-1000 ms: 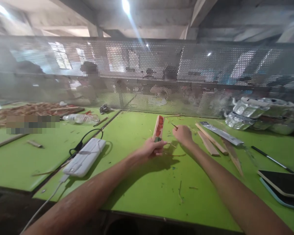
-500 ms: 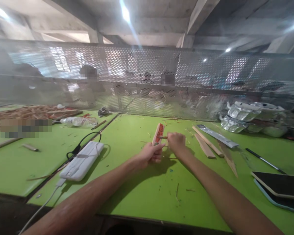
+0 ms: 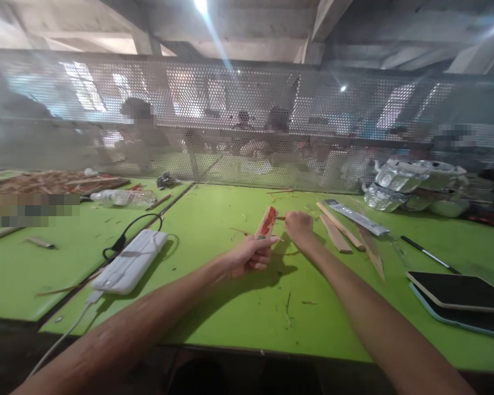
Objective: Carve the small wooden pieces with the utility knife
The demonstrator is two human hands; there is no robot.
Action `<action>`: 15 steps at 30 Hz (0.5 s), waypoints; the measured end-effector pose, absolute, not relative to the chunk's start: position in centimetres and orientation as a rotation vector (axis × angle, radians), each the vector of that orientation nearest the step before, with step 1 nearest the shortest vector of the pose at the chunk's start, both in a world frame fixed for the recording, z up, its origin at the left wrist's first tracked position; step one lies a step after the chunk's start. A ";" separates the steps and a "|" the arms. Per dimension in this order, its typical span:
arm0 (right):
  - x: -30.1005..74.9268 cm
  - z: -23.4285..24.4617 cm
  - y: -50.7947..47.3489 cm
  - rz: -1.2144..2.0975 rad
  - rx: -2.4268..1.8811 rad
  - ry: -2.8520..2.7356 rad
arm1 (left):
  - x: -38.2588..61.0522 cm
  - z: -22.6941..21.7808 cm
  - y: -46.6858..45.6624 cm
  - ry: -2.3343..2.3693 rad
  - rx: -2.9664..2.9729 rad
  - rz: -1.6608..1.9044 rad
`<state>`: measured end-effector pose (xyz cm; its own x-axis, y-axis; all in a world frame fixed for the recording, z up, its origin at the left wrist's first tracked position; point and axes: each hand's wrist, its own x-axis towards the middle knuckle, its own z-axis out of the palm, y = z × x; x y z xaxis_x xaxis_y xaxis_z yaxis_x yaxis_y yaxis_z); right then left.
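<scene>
Left hand (image 3: 247, 253): gripping the lower end of the wooden stick (image 3: 267, 222), fingers curled around it, thumb lying along its edge.
Wooden stick: standing tilted above the green table (image 3: 239, 312), mid-table, upper face showing red-orange paint; no writing readable on it.
Right hand (image 3: 299, 227): closed into a loose fist just beside the stick's upper part, pinching a thin dark sliver (image 3: 280, 218) that is touching the stick's edge.
Writing: none legible anywhere; pixelated patch at the far left hiding whatever lies there.
Power bank (image 3: 130, 261): white, lying left of the hands, black cable (image 3: 125, 233) looping from it, no brand readable.
Foil bags (image 3: 415, 185): silver, heaped at the far right by the mesh screen (image 3: 230, 109); contents not visible.
Plastic bottle (image 3: 123, 197): lying on its side, far left; contents unclear.
Loose slats (image 3: 340, 230): lying flat right of the right hand.
Notebooks (image 3: 461, 299): stacked at the right edge, dark cover uppermost.
</scene>
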<state>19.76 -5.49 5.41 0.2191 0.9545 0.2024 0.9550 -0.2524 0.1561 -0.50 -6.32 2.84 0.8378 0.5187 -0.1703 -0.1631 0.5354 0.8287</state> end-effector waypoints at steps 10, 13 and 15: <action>21.8 5.0 -5.0 -0.316 -2.578 -1.769 | -0.6 3.2 -7.0 0.473 0.995 0.370; 24.6 5.5 -6.4 -0.299 -2.722 -1.564 | -0.9 3.5 -7.3 0.458 1.059 0.349; 25.9 5.7 -7.3 -0.325 -2.755 -1.494 | -1.2 3.6 -7.0 0.430 1.051 0.364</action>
<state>25.86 -7.29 5.70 0.5294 0.8299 0.1760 0.8281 -0.5506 0.1057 -1.20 -6.95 3.61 0.8593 0.4841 -0.1650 -0.0834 0.4509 0.8887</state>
